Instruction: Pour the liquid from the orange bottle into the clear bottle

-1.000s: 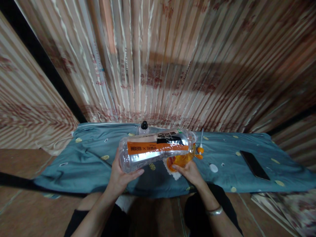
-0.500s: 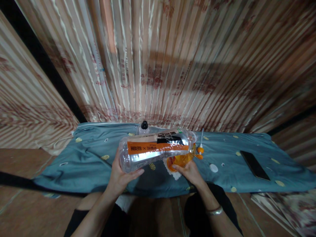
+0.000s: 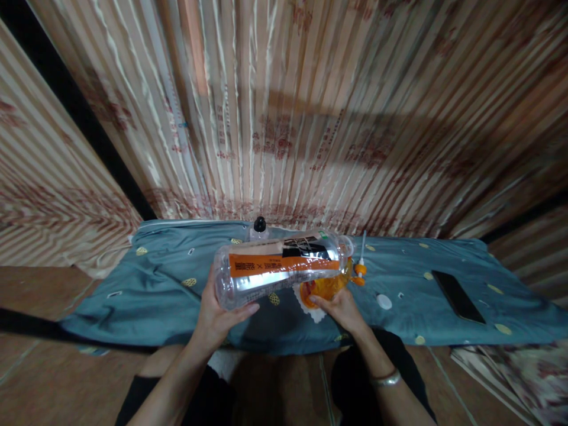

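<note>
My left hand [image 3: 217,310] is wrapped round the base end of a large clear plastic bottle [image 3: 266,269] with an orange and black label. The bottle lies almost level in the air, its mouth to the right and slightly higher. In my right hand [image 3: 341,307] is a smaller orange-tinted bottle [image 3: 326,290], gripped low down under the big bottle's neck. The mouth of the clear bottle overlaps the top of the orange one; whether they touch I cannot tell. A white scalloped doily [image 3: 316,313] shows beneath the orange bottle. Just right stands or lies an orange pump top [image 3: 359,271] with a pale tube.
A black phone [image 3: 458,297] and a round white disc [image 3: 384,302] lie on the teal patterned cloth [image 3: 164,296]. Behind the clear bottle stands another bottle with a black cap [image 3: 260,225]. A pleated curtain [image 3: 284,118] closes off the back, with dark poles at both sides.
</note>
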A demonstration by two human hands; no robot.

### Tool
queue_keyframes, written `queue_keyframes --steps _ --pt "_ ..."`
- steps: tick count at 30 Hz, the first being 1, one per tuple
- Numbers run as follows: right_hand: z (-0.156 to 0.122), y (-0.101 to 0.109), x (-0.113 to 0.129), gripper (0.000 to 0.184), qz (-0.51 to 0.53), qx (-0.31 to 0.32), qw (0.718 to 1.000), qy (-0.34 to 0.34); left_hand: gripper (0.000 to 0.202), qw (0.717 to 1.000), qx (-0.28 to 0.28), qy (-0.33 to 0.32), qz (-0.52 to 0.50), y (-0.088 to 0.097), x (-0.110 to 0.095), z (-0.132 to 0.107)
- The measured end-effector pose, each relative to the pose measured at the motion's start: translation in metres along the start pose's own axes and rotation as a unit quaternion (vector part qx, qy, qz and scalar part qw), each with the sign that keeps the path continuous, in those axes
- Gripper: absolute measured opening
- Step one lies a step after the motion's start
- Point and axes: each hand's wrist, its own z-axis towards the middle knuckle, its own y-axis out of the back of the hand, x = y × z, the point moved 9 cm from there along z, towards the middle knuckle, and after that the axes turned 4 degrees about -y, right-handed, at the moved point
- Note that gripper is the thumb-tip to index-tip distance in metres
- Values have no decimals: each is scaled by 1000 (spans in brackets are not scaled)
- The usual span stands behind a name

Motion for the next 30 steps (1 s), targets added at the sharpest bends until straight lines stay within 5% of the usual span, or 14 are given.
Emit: queue_keyframes --steps 30 --pt "-2 -3 5 56 24 14 1000 -1 101 1000 -4 -17 -13 1 3 2"
